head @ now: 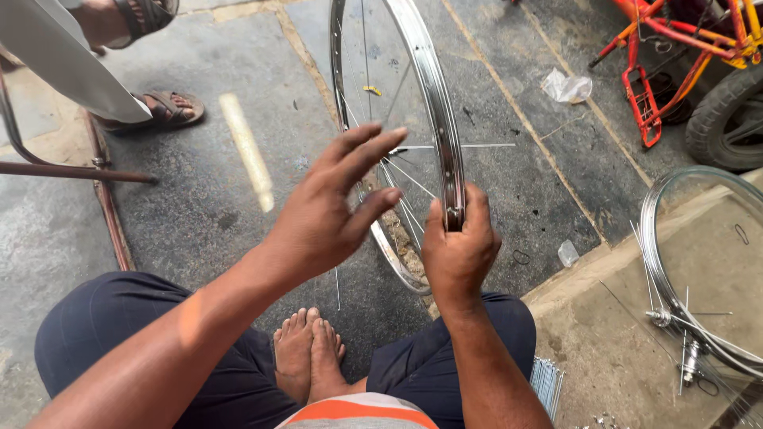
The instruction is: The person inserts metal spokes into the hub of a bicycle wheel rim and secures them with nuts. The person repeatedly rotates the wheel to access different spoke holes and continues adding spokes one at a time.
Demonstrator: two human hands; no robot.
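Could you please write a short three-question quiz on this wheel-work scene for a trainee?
1. True or false: the right hand grips the rim of the upright bicycle wheel.
2. How does the left hand stand? A) clenched round a spoke B) open, fingers spread, beside the wheel C) flat on the ground
3. What lies on the raised slab at the right?

Key:
1. True; the fingers wrap the rim's edge.
2. B; whether a fingertip touches a spoke cannot be told.
3. A second wheel, laid flat, with a hub and loose spokes.
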